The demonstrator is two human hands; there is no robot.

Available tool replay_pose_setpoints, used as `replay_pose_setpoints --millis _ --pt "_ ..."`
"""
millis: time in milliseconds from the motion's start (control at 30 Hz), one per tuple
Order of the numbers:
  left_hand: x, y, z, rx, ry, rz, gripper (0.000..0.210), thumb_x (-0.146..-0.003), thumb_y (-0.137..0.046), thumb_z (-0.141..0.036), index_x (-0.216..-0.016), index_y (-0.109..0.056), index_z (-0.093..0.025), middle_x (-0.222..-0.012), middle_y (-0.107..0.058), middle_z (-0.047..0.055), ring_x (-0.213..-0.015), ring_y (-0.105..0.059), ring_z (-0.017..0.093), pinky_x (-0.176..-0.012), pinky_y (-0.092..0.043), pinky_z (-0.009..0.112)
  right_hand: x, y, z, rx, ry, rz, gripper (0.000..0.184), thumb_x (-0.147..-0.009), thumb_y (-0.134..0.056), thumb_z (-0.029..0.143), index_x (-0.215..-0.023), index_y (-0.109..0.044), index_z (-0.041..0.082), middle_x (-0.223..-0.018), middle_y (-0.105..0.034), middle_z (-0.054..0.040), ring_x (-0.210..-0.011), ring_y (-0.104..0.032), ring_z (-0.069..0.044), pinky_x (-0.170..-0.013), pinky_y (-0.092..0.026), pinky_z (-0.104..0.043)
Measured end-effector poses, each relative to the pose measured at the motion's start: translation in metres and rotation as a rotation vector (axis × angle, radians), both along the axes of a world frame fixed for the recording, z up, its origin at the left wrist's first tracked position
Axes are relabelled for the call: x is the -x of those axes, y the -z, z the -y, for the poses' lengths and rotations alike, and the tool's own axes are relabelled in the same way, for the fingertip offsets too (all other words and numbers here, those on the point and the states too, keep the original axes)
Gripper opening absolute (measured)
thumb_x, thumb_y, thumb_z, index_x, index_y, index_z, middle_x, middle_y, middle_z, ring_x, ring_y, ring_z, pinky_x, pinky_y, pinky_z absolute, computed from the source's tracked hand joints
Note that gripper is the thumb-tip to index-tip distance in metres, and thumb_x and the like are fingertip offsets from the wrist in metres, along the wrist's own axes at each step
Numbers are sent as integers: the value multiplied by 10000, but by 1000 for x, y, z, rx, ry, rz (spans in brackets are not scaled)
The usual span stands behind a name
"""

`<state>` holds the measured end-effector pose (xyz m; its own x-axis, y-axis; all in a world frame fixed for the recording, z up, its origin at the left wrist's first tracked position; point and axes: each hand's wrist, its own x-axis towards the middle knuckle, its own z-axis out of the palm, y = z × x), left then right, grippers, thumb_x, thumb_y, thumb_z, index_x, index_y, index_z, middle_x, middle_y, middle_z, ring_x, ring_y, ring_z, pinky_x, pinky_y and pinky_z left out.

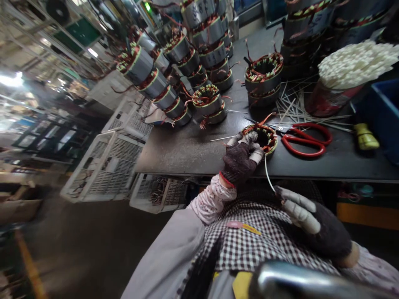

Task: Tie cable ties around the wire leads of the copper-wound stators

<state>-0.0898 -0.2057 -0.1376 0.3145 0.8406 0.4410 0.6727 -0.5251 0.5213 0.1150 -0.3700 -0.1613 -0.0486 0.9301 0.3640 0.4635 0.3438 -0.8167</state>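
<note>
A wound motor stator (272, 146) with copper coils and orange leads lies near the bench's front edge. My left hand (241, 155), in a dark glove with pale fingertips, is closed on its left rim. From the stator's near side a white cord (268, 174) runs down toward me. My right hand (304, 214), gloved the same way, pinches the lower end of this cord in front of the bench edge. Red-handled scissors (307, 140) rest just right of the stator, their blades partly behind it.
Stacks of stators (208, 50) stand at the back and left, with a shorter stack (264, 79) behind the work. To the right are a tub of white cords (330, 97), loose cords (296, 108), a yellow-handled tool (365, 136) and a blue bin (385, 112). White crates (102, 166) sit left below.
</note>
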Motion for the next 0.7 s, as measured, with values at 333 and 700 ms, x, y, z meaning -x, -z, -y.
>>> replay_pose_setpoints --millis 333,700 --pt "-9 9 -5 167 34 300 217 -961 -841 -181 -1173 -803 -210 -1135 -889 53 -1043 -859 229 -1218 -617 547 5 -14 -64 -12 268 -266 179 -929 -803 376 -1103 -833 342 -1045 -880 -34 -905 -854 -244 -832 -728 -420" --pt "0 4 -3 81 130 219 79 -918 -905 -235 -978 -861 -260 -1017 -888 2 -1058 -828 230 -1325 -468 604 18 -49 -101 158 182 -62 271 -891 -732 490 -1017 -835 273 -978 -854 -62 -898 -787 -271 -909 -650 -473"
